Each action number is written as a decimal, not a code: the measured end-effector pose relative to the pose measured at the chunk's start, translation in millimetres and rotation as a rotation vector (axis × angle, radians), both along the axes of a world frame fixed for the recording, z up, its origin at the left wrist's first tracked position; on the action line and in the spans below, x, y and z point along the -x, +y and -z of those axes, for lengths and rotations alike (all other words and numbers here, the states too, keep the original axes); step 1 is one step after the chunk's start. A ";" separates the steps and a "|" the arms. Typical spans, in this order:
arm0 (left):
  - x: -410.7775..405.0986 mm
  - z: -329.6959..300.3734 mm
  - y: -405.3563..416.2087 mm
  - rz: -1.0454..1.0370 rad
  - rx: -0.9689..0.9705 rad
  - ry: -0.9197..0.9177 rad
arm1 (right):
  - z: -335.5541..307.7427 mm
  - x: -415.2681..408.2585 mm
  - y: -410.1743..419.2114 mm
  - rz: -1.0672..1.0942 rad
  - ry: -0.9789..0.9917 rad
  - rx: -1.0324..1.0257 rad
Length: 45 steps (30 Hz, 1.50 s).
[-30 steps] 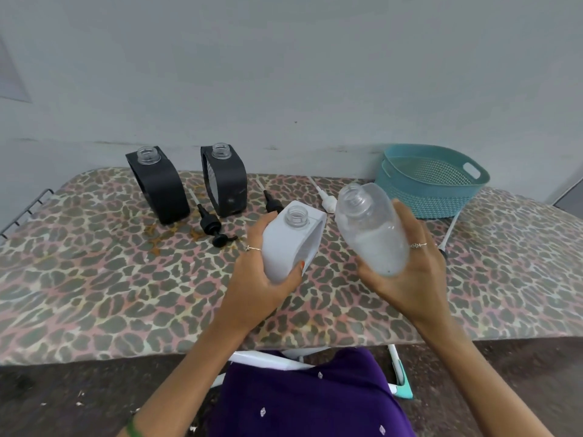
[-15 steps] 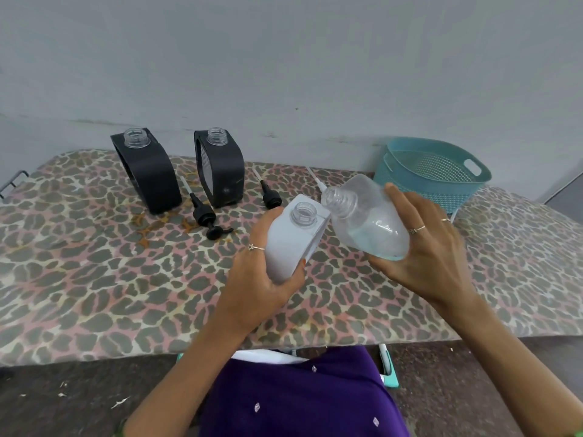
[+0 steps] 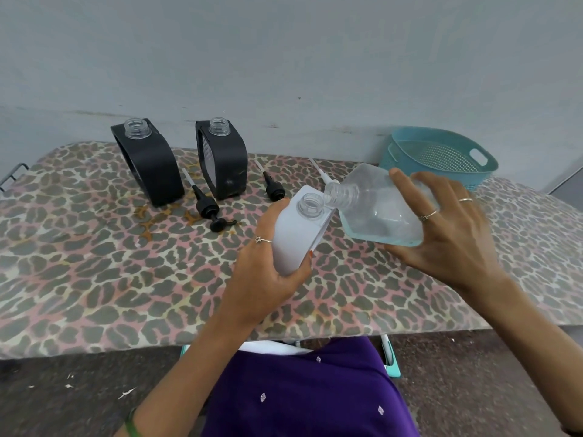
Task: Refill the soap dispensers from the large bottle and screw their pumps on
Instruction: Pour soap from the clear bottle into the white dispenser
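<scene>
Above the bench, left hand grips white dispenser, right hand grips tilted clear bottle, neck to neck; bottle probably light, thin-walled, slippery—hold mid-body.

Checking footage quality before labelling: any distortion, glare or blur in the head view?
Head view: wide-angle bend curves the table edge and the wall line; light is soft and even, with faint shadows; mild highlights on the clear bottle, no blown glare; left hand, right hand and white dispenser sharp, corners slightly soft.
</scene>
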<state>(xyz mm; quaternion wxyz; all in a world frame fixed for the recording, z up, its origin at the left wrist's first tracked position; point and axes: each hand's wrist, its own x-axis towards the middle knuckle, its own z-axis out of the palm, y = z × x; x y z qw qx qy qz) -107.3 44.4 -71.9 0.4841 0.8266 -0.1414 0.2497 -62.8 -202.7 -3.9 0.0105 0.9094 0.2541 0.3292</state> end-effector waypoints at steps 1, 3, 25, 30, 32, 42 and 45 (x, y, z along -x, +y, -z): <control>0.2 -0.6 0.1 -0.001 0.000 0.000 | -0.5 0.2 -0.2 0.002 -0.003 0.004; 0.4 -1.1 0.2 0.001 0.003 -0.005 | -2.1 0.8 -0.2 0.006 -0.005 0.012; 0.0 0.3 -0.5 0.003 -0.047 -0.047 | -14.6 -0.8 1.0 0.012 -0.045 0.072; -0.2 1.6 -0.5 -0.002 -0.055 -0.044 | -16.5 -0.6 -0.2 0.009 -0.047 0.089; -0.5 2.0 -0.3 0.000 -0.054 -0.044 | -17.1 -0.2 -0.2 0.009 -0.049 0.092; -0.6 2.4 -0.1 0.008 -0.057 -0.043 | -18.6 -1.7 -3.9 0.005 -0.065 0.123; -0.4 2.3 0.2 0.011 -0.053 -0.041 | -19.6 -2.6 -3.5 -0.009 -0.076 0.125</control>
